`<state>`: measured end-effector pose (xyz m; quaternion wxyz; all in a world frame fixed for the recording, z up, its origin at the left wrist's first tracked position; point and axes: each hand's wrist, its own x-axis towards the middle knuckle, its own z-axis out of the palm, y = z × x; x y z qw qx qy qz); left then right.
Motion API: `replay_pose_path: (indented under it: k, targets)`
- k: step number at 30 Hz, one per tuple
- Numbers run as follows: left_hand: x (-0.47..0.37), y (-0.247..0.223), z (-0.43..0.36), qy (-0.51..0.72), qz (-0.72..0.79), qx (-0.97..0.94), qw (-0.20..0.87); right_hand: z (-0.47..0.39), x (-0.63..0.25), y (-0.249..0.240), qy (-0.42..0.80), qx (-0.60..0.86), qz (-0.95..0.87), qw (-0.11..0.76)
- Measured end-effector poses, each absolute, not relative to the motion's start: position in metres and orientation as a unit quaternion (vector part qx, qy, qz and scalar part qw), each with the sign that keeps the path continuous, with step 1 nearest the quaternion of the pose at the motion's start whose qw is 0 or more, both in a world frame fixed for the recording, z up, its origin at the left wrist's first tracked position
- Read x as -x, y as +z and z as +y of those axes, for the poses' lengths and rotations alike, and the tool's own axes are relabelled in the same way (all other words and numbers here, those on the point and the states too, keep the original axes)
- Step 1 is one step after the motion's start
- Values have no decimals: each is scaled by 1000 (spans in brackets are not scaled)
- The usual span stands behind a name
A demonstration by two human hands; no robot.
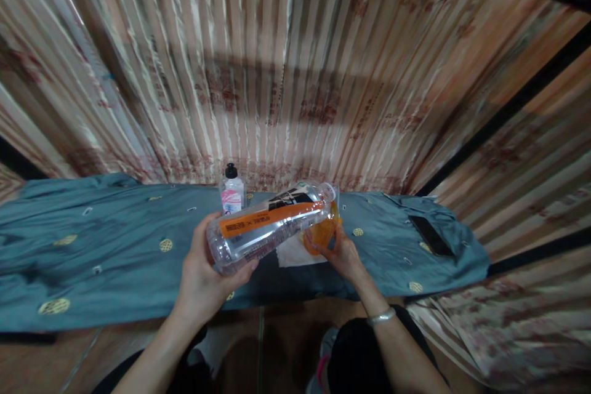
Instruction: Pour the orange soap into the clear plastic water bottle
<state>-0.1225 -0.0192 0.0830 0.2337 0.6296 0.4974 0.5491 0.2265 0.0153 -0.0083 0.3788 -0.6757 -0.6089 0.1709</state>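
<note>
My left hand is closed around the base of a large clear plastic bottle with an orange and black label. The bottle is tilted on its side, its neck pointing right and slightly up in view. My right hand grips an orange see-through cup near the bottle's mouth. Part of the cup is hidden behind the bottle, and I cannot tell whether the two touch. Beneath the cup lies a white tissue. How much liquid the bottle holds is unclear.
Behind the large bottle stands a small clear bottle with a black cap and pink label. A dark phone lies at the right on the teal cloth with yellow pineapples. Pleated curtains hang behind, and dark poles cross the right side.
</note>
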Motion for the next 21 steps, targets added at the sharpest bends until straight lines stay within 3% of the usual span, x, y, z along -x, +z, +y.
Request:
replay_pose_path:
  k: [21]
  targets:
    - [116,87,-17,544,488,-636,247,14,-226,0,162,721,-592,321]
